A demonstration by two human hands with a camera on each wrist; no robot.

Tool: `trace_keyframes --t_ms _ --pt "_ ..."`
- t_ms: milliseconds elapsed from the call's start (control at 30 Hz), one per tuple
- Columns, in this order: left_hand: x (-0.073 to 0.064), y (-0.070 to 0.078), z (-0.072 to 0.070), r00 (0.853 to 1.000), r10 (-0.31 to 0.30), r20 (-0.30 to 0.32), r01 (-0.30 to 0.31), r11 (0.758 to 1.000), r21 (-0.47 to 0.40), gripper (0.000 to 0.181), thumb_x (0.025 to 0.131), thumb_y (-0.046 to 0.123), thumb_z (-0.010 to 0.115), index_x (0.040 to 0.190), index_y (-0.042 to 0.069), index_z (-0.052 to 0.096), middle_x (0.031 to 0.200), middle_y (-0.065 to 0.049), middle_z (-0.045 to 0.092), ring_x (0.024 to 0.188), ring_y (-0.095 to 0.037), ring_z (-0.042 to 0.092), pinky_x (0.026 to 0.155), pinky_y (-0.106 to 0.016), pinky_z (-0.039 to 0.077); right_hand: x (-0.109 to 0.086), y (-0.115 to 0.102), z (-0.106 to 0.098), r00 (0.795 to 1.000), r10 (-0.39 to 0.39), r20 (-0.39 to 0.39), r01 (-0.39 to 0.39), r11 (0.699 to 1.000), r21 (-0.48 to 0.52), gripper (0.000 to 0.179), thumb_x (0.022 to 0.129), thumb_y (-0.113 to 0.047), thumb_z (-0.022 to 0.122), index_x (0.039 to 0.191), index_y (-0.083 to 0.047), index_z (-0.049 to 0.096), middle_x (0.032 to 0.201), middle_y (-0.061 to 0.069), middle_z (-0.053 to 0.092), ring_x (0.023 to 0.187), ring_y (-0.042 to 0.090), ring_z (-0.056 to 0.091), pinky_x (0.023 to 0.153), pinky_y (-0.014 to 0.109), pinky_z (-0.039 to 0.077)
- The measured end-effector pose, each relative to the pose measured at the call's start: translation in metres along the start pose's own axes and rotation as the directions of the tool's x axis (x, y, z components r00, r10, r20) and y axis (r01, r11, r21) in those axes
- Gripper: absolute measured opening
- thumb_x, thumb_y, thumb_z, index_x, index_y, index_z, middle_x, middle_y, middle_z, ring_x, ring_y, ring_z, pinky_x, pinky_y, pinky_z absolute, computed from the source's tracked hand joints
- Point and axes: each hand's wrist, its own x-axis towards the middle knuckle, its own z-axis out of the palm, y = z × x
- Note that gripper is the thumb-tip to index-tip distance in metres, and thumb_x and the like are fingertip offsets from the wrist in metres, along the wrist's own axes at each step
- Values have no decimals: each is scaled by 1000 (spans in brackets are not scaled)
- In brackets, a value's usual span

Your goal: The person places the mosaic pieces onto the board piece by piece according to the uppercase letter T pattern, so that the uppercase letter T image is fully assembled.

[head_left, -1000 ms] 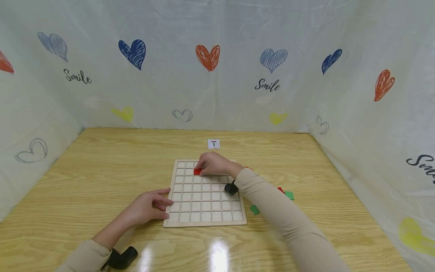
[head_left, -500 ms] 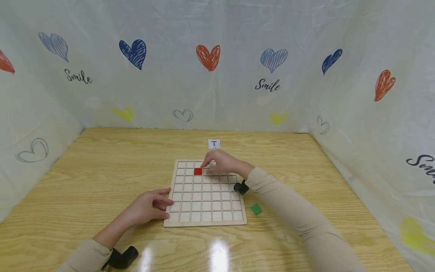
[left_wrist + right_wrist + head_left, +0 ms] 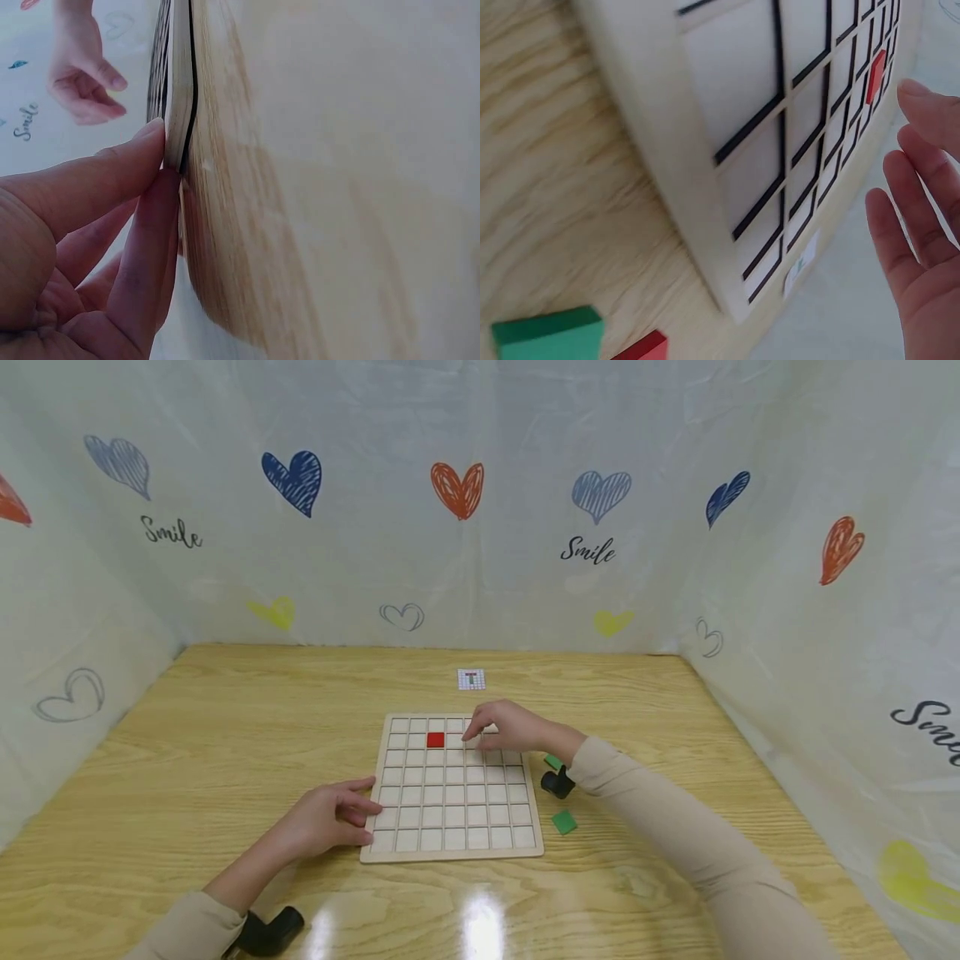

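Observation:
A pale wooden grid board (image 3: 375, 793) lies flat on the table, with one red square tile (image 3: 436, 740) in a cell near its far left. My left hand (image 3: 330, 817) touches the board's left edge with its fingertips; in the left wrist view the thumb (image 3: 97, 172) and a finger meet at that edge. Above the board's far right part hovers my right hand (image 3: 512, 727), fingers relaxed and bent, holding nothing. Its palm shows bare in the right wrist view, with the red tile beyond the fingertips.
Right of the board lie a green tile (image 3: 565, 822) and another green tile (image 3: 553, 762), partly hidden by the wrist camera. The right wrist view also shows a loose red tile (image 3: 645, 348). A small printed card (image 3: 471, 679) lies behind the board.
My right hand has let go of the red tile, which stays in its cell, and has drawn away to the right. The left hand has not moved.

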Motion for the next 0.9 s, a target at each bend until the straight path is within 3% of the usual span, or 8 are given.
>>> trace_keyframes --t_ms 333,500,733,900 --pt "0 -1 1 1000 -8 -3 8 1000 -5 32 71 11 80 101 4 72 139 -22 40 85 -15 60 68 -23 50 -22 8 -2 998 62 -8 -62 998 -9 19 82 -2 69 101 -5 72 93 2 62 90 14 58 78 24 48" --pt "0 -1 2 1000 -19 -8 19 1000 -6 32 71 11 80 101 4 72 139 -22 41 85 -14 60 68 -23 50 -33 10 -4 998 51 -28 -52 998 -23 17 82 -1 69 99 -4 72 91 1 62 88 15 57 76 26 49" --pt "0 0 1 1000 -6 -7 6 1000 9 32 71 12 80 101 5 72 139 -21 41 85 -15 60 68 -23 49 -45 19 -7 995 93 -44 -94 995 -16 18 82 -3 70 99 -6 72 91 -1 61 88 14 57 79 28 49" --pt "0 0 0 1000 -4 1 4 1000 0 32 72 12 80 102 4 72 139 -22 41 85 -15 60 68 -23 49 -56 29 -10 992 104 -67 -105 995 -4 18 82 -3 69 100 -6 71 93 0 62 81 14 56 73 28 48"
